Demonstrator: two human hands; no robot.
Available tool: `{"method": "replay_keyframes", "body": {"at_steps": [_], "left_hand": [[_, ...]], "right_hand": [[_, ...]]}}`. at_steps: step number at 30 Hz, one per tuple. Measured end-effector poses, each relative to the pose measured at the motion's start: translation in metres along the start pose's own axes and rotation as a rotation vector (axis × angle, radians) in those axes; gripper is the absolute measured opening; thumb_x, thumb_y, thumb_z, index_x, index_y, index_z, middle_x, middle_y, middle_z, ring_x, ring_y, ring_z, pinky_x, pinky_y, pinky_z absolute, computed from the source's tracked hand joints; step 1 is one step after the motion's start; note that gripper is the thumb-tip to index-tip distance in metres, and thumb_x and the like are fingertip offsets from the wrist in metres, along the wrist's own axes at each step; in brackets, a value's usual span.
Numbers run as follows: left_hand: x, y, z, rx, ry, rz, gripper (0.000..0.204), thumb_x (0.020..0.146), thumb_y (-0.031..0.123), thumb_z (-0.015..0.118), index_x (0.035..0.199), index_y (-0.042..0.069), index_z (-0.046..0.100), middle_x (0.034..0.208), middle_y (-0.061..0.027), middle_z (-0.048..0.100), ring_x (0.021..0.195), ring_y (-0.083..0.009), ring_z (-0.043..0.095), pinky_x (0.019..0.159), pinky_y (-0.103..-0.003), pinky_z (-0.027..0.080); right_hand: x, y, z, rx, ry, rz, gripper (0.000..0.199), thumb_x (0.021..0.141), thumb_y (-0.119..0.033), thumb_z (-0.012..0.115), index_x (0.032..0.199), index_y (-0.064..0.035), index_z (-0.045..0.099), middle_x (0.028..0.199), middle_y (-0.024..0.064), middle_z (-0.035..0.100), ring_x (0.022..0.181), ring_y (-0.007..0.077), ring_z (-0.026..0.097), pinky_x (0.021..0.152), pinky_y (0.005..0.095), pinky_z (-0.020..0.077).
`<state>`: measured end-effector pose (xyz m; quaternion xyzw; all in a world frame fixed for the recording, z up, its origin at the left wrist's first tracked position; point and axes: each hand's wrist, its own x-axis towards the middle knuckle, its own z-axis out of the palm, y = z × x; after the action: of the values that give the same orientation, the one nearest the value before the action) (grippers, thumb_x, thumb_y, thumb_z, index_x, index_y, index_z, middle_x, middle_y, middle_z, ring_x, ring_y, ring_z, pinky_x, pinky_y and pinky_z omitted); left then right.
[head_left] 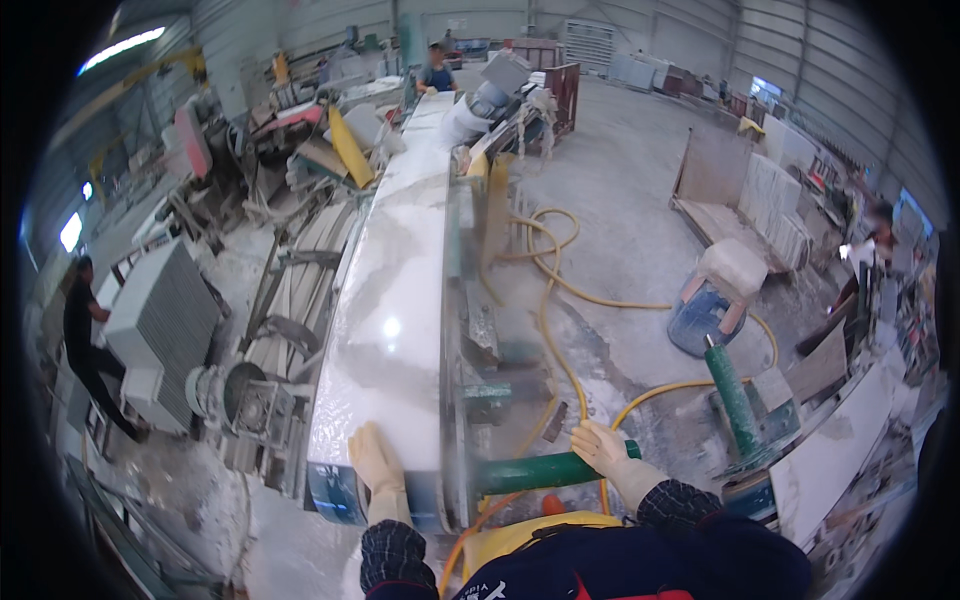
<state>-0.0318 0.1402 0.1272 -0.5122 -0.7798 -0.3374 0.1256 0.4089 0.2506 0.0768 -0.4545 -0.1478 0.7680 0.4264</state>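
The gloved left hand (375, 462) rests flat and released on the near end of the long white stone slab (385, 300). The gloved right hand (603, 450) is clenched around a green handle (530, 472) just beside the slab.

Left hand (376, 460) lies flat, gloved; right hand (604, 450) curled in a grip.

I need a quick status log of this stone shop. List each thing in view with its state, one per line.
Left hand: gloved, palm flat on the near end of the slab.
Right hand: gloved, closed around the green handle.
Stone slab: lying flat, wet and glossy.
Green handle: horizontal, gripped.
Yellow hose: loose, looped across the floor.
Floor: dusty, wet in patches.
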Motion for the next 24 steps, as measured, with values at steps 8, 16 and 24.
{"method": "replay_keyframes", "body": {"at_steps": [8,16,24], "left_hand": [[0.006,0.008,0.018,0.022,0.091,-0.34,0.024,0.092,0.019,0.052,0.093,-0.001,0.065,0.091,-0.0228,0.062,0.088,-0.0414,0.057,0.084,-0.048,0.044],[-0.004,0.021,0.013,-0.053,0.195,-0.195,0.016,0.091,0.012,0.052,0.094,0.002,0.064,0.089,-0.0174,0.062,0.087,-0.0374,0.053,0.082,-0.045,0.044],[-0.006,0.024,0.006,-0.076,0.139,-0.187,0.017,0.092,0.009,0.05,0.098,0.001,0.064,0.095,-0.0186,0.063,0.094,-0.0386,0.054,0.09,-0.044,0.043]], "right_hand": [[0.016,0.001,0.011,-0.017,0.091,0.033,0.029,0.095,-0.024,0.064,0.118,-0.0069,0.06,0.112,0.0161,0.069,0.094,0.0296,0.069,0.085,0.0428,0.0568],[0.037,-0.007,0.008,-0.085,0.116,-0.034,0.029,0.098,-0.014,0.054,0.124,-0.0034,0.057,0.124,0.0236,0.063,0.111,0.0392,0.063,0.095,0.0494,0.0515],[0.061,0.019,-0.028,-0.1,0.085,0.024,0.03,0.098,-0.007,0.052,0.128,0.0002,0.051,0.122,0.0275,0.062,0.107,0.0401,0.064,0.093,0.0481,0.0537]]}}
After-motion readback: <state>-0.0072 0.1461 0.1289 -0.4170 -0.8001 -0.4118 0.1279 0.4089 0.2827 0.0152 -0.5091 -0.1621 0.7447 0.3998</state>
